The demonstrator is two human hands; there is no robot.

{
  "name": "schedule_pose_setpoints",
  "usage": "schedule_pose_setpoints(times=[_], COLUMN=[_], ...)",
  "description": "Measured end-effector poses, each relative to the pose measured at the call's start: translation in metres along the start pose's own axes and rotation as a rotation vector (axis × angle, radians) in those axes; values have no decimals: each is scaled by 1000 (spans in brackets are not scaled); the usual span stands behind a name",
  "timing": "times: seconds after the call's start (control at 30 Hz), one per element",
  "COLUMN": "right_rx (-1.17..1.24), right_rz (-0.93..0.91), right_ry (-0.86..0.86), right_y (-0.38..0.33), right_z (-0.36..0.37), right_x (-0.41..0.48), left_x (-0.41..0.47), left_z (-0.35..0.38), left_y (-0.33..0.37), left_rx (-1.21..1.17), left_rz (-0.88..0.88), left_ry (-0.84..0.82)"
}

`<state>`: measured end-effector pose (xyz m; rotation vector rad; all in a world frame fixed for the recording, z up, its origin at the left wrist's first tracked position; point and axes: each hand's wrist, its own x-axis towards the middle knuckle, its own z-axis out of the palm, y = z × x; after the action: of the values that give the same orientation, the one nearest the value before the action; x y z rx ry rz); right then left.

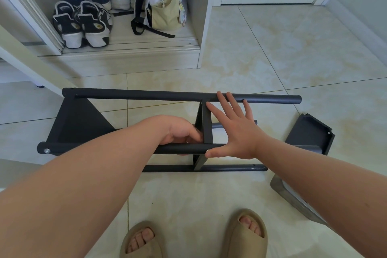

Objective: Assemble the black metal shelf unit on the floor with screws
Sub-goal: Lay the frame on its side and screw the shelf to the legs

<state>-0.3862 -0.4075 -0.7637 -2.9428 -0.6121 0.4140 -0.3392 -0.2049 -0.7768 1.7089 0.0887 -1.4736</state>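
Slippage is my worry here; the shelf unit (79, 123) lies on its side on the tiled floor (272, 58), its middle panel (204, 125) standing between the far tube (146, 95) and the front tube (178, 149); my left hand (182, 134) curls round the front tube right at that joint, while my right hand (234, 130) is spread flat, fingers straight, fingertips on the far tube and thumb against the front one; whether the left also holds a screw I cannot tell; if the panel is not yet fastened, I judge that a careless shove could skew it off its holes, or nip the left fingers.
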Motion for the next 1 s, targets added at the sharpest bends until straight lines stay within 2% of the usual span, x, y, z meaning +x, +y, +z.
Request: schedule_pose_setpoints(times=[0.27,0.53,0.73,1.0], right_rx=[0,-2,3,-3], right_rz=[-2,0,0,3], right_ry=[0,0,-8,-9], right_y=[0,0,-1,0], right_z=[0,0,-1,-1], right_x=[-1,0,-1,0], left_x=[8,3,9,1], left_z=[0,-2,-2,-2], left_y=[-1,-1,-2,-1], left_rx=[47,-26,38,-17], left_rz=[-54,-40,-49,9], left_ry=[93,27,85,-3])
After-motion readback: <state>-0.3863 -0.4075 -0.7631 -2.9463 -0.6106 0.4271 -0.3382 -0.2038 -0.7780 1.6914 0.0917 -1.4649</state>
